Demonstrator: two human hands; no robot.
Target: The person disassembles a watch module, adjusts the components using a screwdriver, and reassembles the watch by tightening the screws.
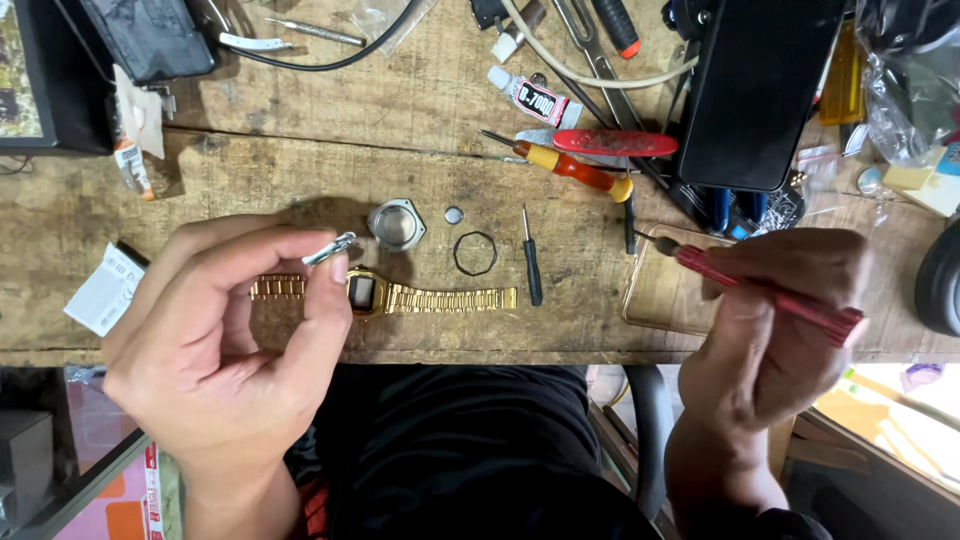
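Left hand pinching a small silvery part up close above the gold watch on the bench, right hand gripping a red screwdriver, tip aside, ready.

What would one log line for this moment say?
left hand: pinches small metal part | right hand: holds red screwdriver | gold watch: flat on bench

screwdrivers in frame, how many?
3 clear ones: a red screwdriver in the right hand, a small black one lying right of the gold watch, and an orange-handled one farther back. The top clutter may hide more.
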